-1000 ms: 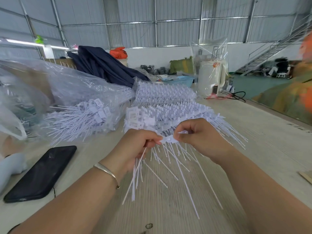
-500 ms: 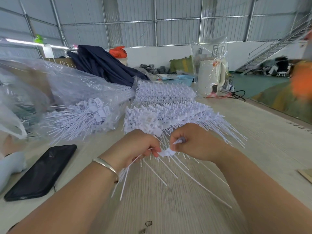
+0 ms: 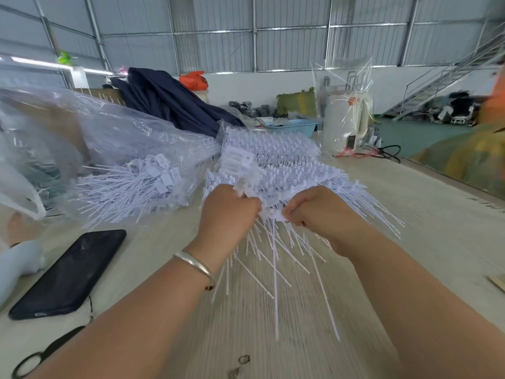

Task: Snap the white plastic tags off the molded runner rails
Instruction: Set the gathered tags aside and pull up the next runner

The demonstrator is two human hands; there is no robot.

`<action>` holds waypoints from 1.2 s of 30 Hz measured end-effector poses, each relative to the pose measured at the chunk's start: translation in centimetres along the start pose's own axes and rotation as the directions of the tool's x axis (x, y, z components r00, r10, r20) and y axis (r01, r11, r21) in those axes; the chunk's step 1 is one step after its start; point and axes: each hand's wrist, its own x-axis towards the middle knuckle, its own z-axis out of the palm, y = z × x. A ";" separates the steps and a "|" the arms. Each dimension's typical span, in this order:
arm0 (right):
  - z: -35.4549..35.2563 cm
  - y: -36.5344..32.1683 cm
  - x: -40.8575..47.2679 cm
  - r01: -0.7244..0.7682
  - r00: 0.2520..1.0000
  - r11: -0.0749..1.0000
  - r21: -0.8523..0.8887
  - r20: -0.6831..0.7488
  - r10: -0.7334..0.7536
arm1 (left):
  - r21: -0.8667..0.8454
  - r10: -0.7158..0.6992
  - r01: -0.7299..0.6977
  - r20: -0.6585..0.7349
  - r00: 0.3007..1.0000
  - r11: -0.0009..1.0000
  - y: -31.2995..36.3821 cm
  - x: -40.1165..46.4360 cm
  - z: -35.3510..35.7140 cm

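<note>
above the table point(image 3: 410, 242), left hand point(image 3: 228, 212) grips loose tags point(image 3: 240, 165); right hand point(image 3: 314, 209) pinches a runner rail point(image 3: 273, 214).

Phone point(image 3: 68, 272) on surface point(image 3: 410, 242) at left; bagged tags point(image 3: 131, 184) behind it; runner rails point(image 3: 287, 165) centre; kettle point(image 3: 344, 124) behind right.

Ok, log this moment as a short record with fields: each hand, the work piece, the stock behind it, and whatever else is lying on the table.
left hand: grips a bundle of white tags, flat heads sticking up above the fist
right hand: pinches a white tag head on the runner rail
runner rail: between the two hands, thin tails fanning down toward the camera
stacked rails: piled behind the hands
bagged tags: in clear plastic, left
phone: dark, face up, near left
scissors: bottom left edge
</note>
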 end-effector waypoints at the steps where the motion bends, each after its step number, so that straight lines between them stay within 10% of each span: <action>1: -0.1 0.1 0.1 -0.019 1.000 0.999 0.030 0.000 0.019 | -0.099 -0.066 0.067 0.013 0.998 0.993 0.0 0.1 0.1; 10: 0.3 -0.3 0.5 -0.037 0.999 0.993 0.113 -0.004 0.038 | -0.590 -0.354 0.417 0.227 0.907 0.691 -0.7 -0.6 1.0; 19: -0.7 -0.4 0.6 -0.124 0.990 0.950 0.285 0.098 0.099 | -0.588 -0.322 0.294 0.061 0.945 0.754 -0.5 -0.5 0.1; 23: -4.4 1.4 0.5 -0.122 0.992 0.826 0.550 0.036 0.123 | -0.744 -0.388 0.242 -0.025 0.922 0.623 -2.7 1.9 -5.0; 29: -1.1 1.6 0.5 -0.026 0.999 0.879 0.475 0.035 0.010 | -0.676 -0.140 0.462 0.475 0.869 0.574 -0.7 0.4 -0.8; 36: -0.4 1.6 -0.1 -0.018 0.966 0.865 0.502 0.233 -0.115 | -0.615 -0.216 0.488 0.464 0.859 0.619 -1.9 0.1 -1.5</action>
